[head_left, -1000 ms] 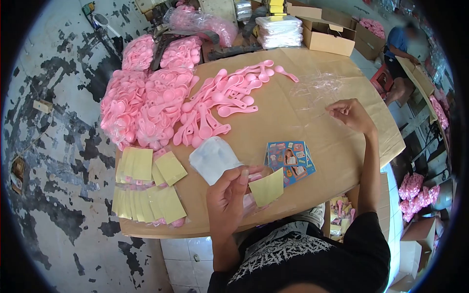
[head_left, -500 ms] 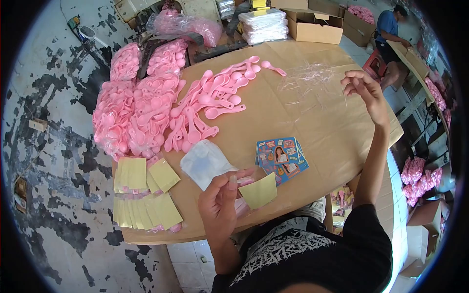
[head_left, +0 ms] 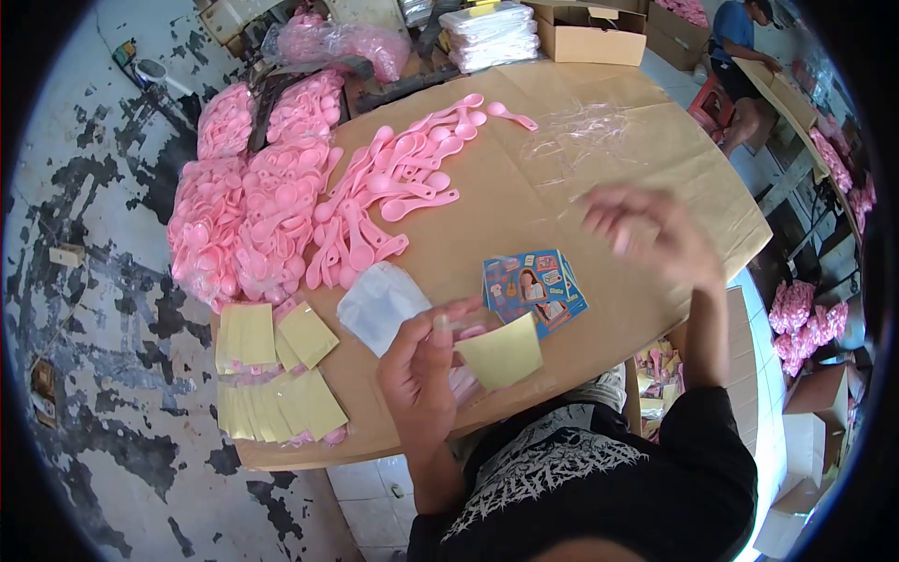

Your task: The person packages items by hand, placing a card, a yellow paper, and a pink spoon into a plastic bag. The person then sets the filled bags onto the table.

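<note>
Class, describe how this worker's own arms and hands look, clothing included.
The left hand and right hand are ungloved, the right one blurred. The forearms are bare, with no watch showing. The short sleeves are black, matching the shirt, which carries a jagged whitish print.

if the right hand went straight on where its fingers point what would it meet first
Probably the loose pink spoons, across a stretch of brown paper; the right hand is blurred and its height unclear, so it may pass above them.
</note>
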The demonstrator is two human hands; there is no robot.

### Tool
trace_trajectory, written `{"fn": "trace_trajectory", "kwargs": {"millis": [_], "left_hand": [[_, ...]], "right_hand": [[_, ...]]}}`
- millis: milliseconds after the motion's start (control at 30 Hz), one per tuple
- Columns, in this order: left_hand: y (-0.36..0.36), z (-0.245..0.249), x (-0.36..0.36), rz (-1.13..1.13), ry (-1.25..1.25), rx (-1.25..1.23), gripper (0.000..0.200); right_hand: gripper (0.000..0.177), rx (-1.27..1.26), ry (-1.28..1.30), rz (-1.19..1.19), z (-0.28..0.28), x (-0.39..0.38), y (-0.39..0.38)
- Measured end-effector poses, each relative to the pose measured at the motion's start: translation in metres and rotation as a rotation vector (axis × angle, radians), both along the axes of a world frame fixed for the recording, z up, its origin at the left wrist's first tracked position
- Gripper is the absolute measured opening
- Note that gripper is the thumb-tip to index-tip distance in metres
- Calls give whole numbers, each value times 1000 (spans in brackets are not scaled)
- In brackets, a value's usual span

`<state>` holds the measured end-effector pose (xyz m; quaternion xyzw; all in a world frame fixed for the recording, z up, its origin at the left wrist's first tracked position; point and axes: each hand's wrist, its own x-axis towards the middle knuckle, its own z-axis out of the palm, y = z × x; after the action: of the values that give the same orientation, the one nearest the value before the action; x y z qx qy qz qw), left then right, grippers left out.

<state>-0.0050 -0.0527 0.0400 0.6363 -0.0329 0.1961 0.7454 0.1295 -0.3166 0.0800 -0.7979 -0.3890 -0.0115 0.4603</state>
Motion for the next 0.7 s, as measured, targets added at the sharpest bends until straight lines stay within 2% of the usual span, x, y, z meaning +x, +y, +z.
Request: {"fn": "trace_trajectory", "kwargs": {"millis": [67,167,267,367,467,567,700], "left_hand": [[-7,4,5,4,14,-24,24],[-6,0,9,19,77,-67,27],[-6,-3,10,7,71,-294,28],[6,-14,9,-6,171,-151,27],[0,-18,13,19,106,-133,25],[-1,-19,14,64,42,-14,24],[-2,-16,17,51,15,-18,23]], "right_hand": [[27,120,171,232,-7,-25,42],[27,115,218,279,-22,-31,70],[22,234,466,258,-28,-27,80],[21,256,516,220,-28,-29,87],[21,262,397,225,-32,-30,92],[22,215,376,216,-26,-29,89],[20,182,407,297,-31,-24,88]]}}
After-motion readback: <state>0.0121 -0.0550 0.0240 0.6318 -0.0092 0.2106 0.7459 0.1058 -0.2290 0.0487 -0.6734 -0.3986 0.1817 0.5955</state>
